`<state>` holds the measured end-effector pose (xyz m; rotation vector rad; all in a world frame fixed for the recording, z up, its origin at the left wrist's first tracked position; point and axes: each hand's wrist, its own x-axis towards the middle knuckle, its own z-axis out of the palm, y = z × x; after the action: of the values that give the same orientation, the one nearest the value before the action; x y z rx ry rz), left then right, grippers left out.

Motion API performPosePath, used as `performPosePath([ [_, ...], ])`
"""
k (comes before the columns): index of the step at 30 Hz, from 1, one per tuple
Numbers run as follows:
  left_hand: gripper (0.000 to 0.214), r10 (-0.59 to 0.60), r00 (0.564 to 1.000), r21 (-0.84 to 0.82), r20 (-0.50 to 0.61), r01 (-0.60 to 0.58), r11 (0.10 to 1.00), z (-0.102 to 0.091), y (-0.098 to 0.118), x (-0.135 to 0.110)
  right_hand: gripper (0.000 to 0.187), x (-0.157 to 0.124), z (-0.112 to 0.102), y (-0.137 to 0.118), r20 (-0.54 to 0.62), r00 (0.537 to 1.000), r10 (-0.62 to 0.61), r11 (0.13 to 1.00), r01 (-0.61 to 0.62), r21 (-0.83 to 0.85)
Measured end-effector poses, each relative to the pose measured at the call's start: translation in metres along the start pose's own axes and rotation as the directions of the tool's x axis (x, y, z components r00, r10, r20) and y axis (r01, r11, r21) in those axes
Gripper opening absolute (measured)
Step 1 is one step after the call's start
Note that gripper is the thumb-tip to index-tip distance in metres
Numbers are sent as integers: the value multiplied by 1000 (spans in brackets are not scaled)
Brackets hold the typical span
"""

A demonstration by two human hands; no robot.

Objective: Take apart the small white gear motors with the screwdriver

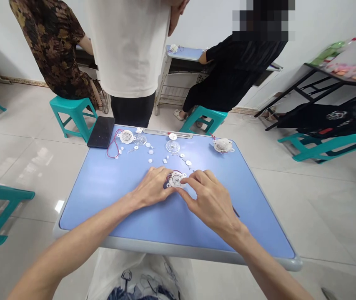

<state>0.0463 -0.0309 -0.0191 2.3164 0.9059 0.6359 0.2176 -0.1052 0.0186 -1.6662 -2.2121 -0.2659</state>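
Both my hands meet at the middle of a blue table (pixel 103 196). My left hand (pixel 151 188) and my right hand (pixel 206 196) have their fingertips pinched on a small round clear plastic housing (pixel 176 179) that lies on the tabletop. A bit of red wire shows at its far edge. Beyond it lie several small white gears and plastic bits (pixel 165 160). Another clear round housing (pixel 172 146), one with a red wire (pixel 126 136) and one stuffed with white parts (pixel 222 145) sit near the far edge.
A black phone (pixel 101 131) lies on the table's far left corner. Three people are just beyond the table, one standing in a white shirt (pixel 129 46), two seated on teal stools (pixel 71 112). More teal stools and desks stand around on the tiled floor.
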Motion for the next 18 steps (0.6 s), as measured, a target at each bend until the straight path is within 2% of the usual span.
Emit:
performPosePath([
  [10,31,0,1000,-2,6,0,1000,-1,2,0,16,1,1,2,71,997,-5,1000,7,-30],
  [18,34,18,1000,-1,10,-18,1000,-2,2,-1,17,1,3,2,70,998,10,1000,-10,4],
])
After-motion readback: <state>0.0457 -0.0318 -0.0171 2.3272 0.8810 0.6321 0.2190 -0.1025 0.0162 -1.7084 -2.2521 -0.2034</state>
